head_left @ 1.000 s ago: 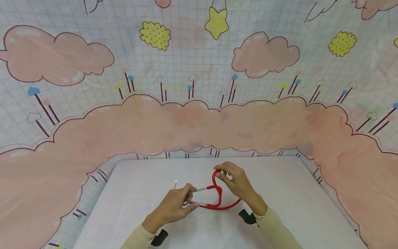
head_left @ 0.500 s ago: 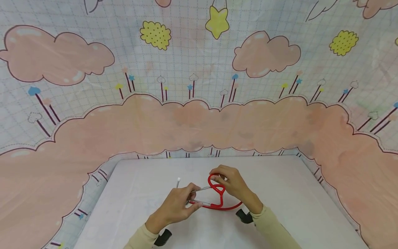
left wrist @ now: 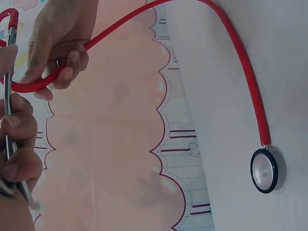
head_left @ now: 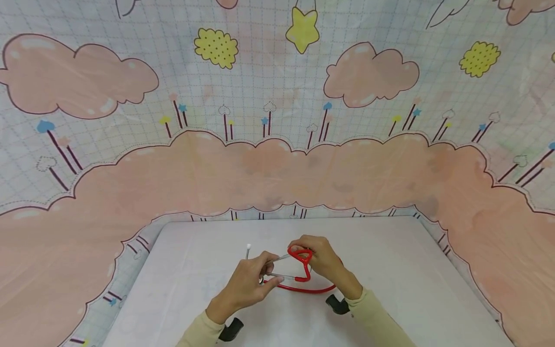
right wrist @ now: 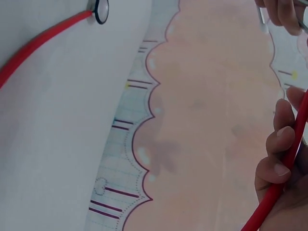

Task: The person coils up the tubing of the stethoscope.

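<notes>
A stethoscope (head_left: 305, 264) with red tubing and metal ear tubes is held above the table by both hands. My left hand (head_left: 246, 284) grips the two metal ear tubes, and one tube's white tip sticks up past the knuckles. Close to the red fork, my right hand (head_left: 323, 258) pinches the tubing, bent there into a small loop. In the left wrist view the tubing (left wrist: 240, 50) arcs away from the right hand to the round chest piece (left wrist: 264, 171), black-rimmed with a silvery face, low over the white table. The right wrist view shows curled fingers (right wrist: 279, 139) around the tube.
The white tabletop (head_left: 390, 250) spreads under both hands. Behind and around it hangs a patterned cloth (head_left: 260, 173) with clouds and stars. A black wrist mount (head_left: 231, 330) sits at the left wrist, another black mount (head_left: 337, 304) at the right.
My right hand has moved left and slightly down, toward the left hand. The tubing near the fork has folded into a tighter loop. The left hand has shifted slightly right, keeping its grip.
</notes>
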`<state>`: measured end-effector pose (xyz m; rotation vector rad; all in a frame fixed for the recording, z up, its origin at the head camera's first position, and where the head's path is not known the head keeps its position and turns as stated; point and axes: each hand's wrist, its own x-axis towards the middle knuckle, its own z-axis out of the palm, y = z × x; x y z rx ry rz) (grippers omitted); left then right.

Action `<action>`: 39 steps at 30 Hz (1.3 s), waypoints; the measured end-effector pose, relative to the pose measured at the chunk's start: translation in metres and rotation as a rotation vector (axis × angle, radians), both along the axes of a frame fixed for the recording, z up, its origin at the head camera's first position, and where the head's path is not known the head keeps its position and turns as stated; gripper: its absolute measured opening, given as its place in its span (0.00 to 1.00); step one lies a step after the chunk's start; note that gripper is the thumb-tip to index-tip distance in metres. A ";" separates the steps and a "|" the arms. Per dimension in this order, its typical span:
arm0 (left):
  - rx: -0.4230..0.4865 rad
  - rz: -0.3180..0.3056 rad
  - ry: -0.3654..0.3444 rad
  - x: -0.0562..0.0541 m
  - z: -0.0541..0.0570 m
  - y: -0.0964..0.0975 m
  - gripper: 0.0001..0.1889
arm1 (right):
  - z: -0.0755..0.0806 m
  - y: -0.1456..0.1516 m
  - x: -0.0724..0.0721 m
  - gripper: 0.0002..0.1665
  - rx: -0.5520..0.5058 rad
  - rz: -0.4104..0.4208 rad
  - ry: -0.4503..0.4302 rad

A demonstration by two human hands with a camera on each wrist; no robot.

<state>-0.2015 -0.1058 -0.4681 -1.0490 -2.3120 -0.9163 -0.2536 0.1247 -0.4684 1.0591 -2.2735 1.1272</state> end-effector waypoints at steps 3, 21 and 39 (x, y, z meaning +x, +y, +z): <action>0.035 0.004 -0.009 -0.002 -0.003 0.000 0.21 | -0.003 -0.002 0.002 0.08 0.008 -0.036 -0.024; 0.162 0.140 -0.071 -0.014 -0.008 -0.001 0.21 | -0.025 -0.006 0.020 0.04 0.037 -0.136 -0.201; 0.209 0.189 -0.176 -0.019 -0.009 -0.007 0.19 | -0.038 0.002 0.036 0.14 0.164 -0.182 -0.169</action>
